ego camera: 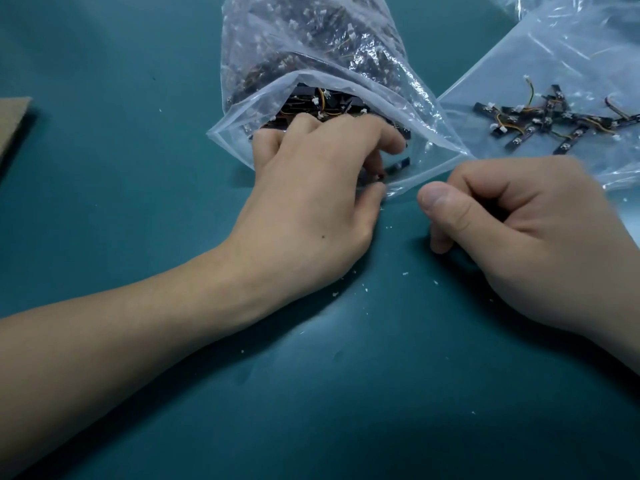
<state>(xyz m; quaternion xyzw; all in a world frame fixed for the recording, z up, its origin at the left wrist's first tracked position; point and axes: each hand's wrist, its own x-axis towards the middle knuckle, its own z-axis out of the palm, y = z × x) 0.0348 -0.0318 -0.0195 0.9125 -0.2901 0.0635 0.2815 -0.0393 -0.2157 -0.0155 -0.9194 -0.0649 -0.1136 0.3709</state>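
Clear crinkled bag [311,46] sits far-middle on the teal table [104,168], stuffed with black wired strips [311,102]. Left hand [311,188] is in its mouth, pinching one. Right hand [519,237] is fisted, holding nothing, just beside the bag's near corner.

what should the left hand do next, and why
Probably close the left hand on one strip and draw it out toward the pile at right: its fingers are already inside the bag mouth, among many more.
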